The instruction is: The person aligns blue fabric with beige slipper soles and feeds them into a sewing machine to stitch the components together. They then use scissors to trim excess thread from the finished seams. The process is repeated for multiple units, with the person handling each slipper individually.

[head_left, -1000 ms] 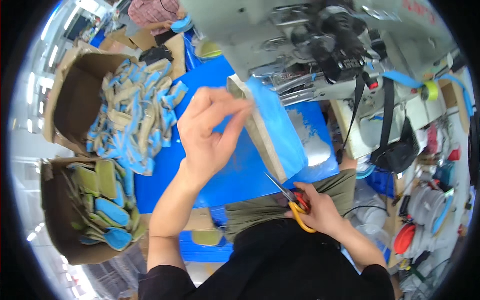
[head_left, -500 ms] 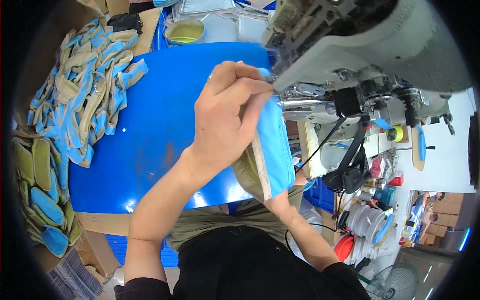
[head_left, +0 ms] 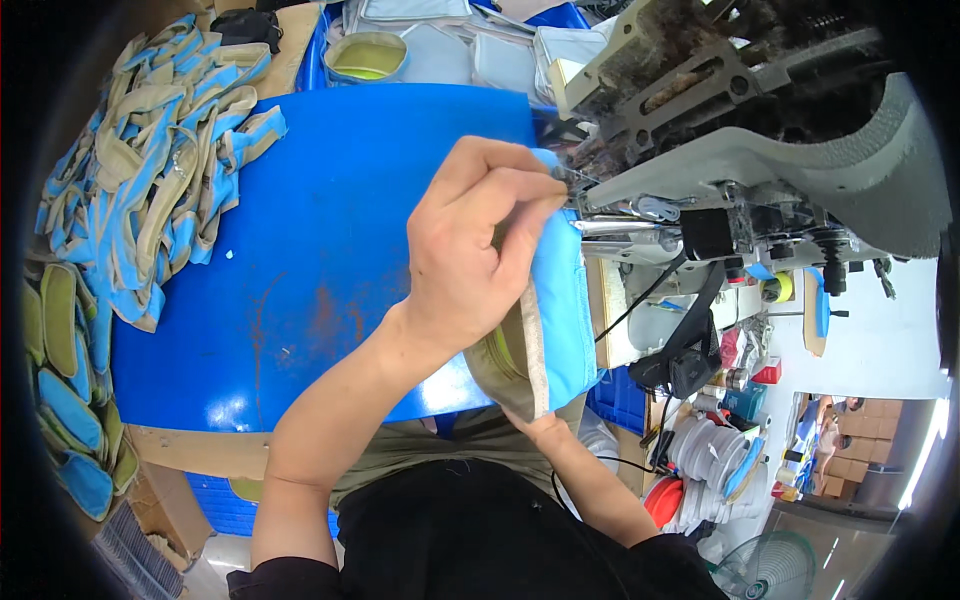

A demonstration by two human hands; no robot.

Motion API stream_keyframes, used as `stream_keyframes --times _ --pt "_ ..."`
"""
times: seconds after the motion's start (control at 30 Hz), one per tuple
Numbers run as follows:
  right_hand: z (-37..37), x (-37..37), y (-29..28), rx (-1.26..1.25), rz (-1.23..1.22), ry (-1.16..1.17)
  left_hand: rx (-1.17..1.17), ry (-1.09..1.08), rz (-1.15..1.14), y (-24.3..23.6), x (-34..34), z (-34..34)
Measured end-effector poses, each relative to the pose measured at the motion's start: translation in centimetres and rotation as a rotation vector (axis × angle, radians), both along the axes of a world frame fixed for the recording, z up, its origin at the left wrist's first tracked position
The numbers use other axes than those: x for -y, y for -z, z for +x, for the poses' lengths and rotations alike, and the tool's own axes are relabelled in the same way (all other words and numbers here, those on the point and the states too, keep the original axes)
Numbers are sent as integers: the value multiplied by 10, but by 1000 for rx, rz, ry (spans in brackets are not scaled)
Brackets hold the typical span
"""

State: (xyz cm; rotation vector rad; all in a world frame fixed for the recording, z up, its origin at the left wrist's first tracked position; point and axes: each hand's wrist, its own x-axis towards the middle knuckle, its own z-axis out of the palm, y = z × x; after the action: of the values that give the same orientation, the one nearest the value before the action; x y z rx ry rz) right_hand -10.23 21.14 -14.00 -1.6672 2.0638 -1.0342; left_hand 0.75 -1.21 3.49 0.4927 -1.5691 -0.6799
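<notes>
A blue fabric pouch [head_left: 562, 330] with a beige edge band and an olive lining hangs on edge at the sewing machine [head_left: 700, 190]. My left hand [head_left: 470, 250] is closed, its thumb and fingertips pinching the pouch's upper edge close beside the machine's needle area. What lies right under those fingertips is hidden. At the pouch's lower end, my right hand [head_left: 538, 425] grips the fabric from below. Most of its fingers are out of sight behind the pouch.
Blue-and-beige fabric strips [head_left: 165, 170] are heaped on the left of the blue tabletop [head_left: 310, 270]. Below them lie stacked olive and blue panels [head_left: 70, 400]. A round olive-lined pouch [head_left: 368, 58] sits at the back. Spools [head_left: 705, 450] and a fan [head_left: 770, 570] stand at right.
The view has shifted slightly. Both hands stay on the pouch, and the left hand keeps its pinch near the machine. The pouch's inside shows a little more.
</notes>
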Motion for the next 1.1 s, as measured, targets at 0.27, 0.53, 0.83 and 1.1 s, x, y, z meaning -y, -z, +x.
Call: stream_keyframes --times 0.27,0.53,0.83,1.1 --pt "1 -1 4 121 -5 26 -13 -3 5 -1 -1 -2" --pt "5 14 -13 53 4 34 -14 -34 -24 1 0 -4" --pt "6 16 -16 132 2 37 -8 -33 0 0 -1 -3" --pt "6 13 -11 76 -10 48 1 -23 -8 1 -1 -3"
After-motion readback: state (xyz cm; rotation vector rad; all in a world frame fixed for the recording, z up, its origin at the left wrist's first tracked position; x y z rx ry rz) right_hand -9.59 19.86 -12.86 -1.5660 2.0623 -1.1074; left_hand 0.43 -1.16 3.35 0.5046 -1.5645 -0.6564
